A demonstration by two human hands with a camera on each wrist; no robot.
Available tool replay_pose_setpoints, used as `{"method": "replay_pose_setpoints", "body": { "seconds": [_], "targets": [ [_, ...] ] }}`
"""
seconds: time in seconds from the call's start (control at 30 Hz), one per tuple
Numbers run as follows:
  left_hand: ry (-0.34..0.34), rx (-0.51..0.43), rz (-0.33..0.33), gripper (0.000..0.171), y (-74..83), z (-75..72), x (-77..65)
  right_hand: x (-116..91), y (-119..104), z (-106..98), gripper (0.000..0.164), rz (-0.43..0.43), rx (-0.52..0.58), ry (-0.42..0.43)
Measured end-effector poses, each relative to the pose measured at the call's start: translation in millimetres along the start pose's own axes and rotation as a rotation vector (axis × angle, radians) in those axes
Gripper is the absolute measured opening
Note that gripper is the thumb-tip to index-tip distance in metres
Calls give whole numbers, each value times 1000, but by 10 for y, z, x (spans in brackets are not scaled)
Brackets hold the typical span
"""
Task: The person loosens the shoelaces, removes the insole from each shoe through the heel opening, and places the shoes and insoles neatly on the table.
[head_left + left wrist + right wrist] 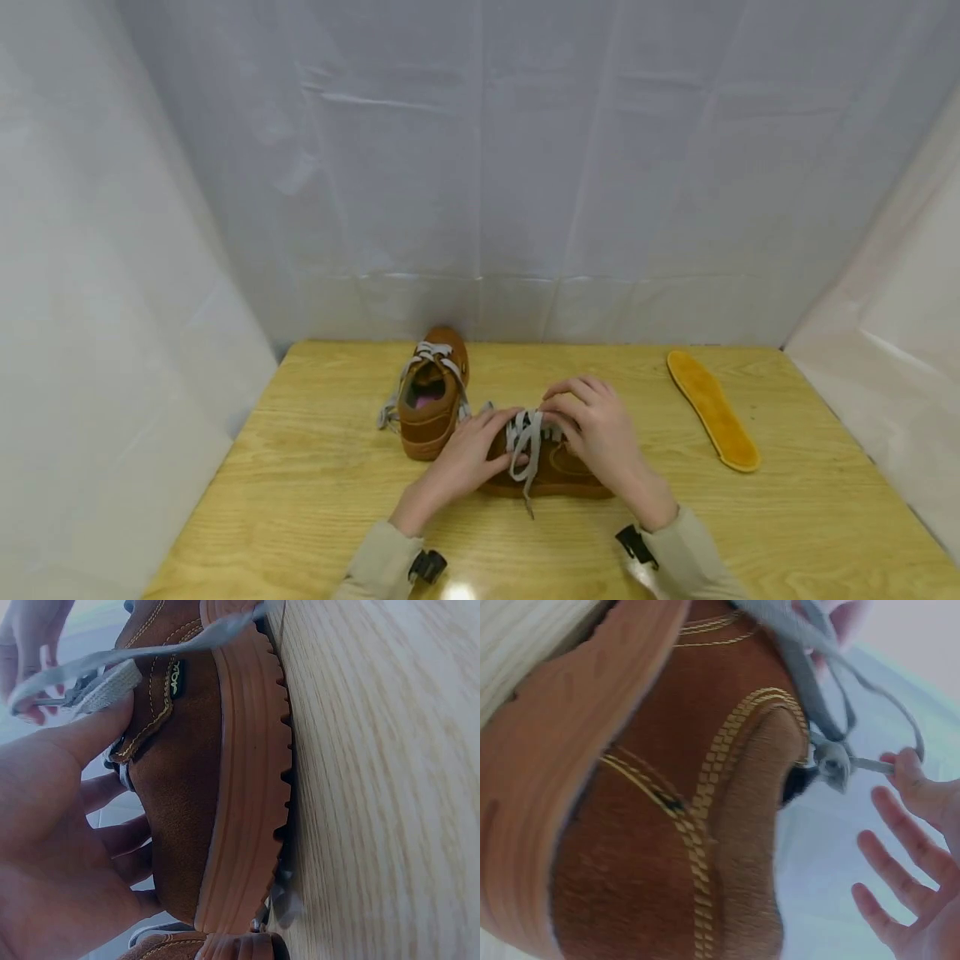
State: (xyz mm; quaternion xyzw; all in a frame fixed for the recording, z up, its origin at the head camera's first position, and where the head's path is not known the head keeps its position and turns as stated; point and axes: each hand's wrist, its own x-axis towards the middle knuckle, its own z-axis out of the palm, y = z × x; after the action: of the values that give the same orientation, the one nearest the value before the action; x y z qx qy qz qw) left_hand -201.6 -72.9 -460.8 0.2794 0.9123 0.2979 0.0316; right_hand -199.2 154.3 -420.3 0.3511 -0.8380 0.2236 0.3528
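Observation:
A brown suede shoe (577, 479) with a thick ridged sole (247, 772) stands on the table, toe to the left. Its grey shoelace (528, 446) has a knot (832, 761) over the tongue, with a loop and an end hanging down the near side. My left hand (472, 446) holds the shoe's front part, thumb against the lacing on the near side and fingers along the far side. Above the opening, my right hand (596, 425) pinches a strand of the lace between thumb and index finger, its other fingers spread. The strand runs taut from the knot.
A matching brown shoe (431, 437) stands behind my left hand, toe away, its laces trailing on the table (315, 492). An orange-yellow insole (712, 412) lies at the right. Pale sheeting (480, 208) closes off the back and sides.

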Motion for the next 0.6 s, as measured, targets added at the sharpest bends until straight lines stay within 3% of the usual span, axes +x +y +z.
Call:
{"method": "replay_pose_setpoints", "body": {
  "seconds": [0.1,0.27,0.37,0.47,0.6],
  "targets": [
    [5,8,1,61,11,10,0,22,-10,-57,6,-3,24,59],
    [4,6,-1,61,13,6,0,51,-17,-118,31,-8,38,131],
    [3,5,-1,61,17,1,-5,50,-9,-128,27,-7,45,130],
    [1,8,-1,61,18,-2,-9,31,12,-108,14,10,50,42],
    [-1,33,-1,60,22,-6,-16,-7,40,-40,26,28,36,-146]
  ]
}}
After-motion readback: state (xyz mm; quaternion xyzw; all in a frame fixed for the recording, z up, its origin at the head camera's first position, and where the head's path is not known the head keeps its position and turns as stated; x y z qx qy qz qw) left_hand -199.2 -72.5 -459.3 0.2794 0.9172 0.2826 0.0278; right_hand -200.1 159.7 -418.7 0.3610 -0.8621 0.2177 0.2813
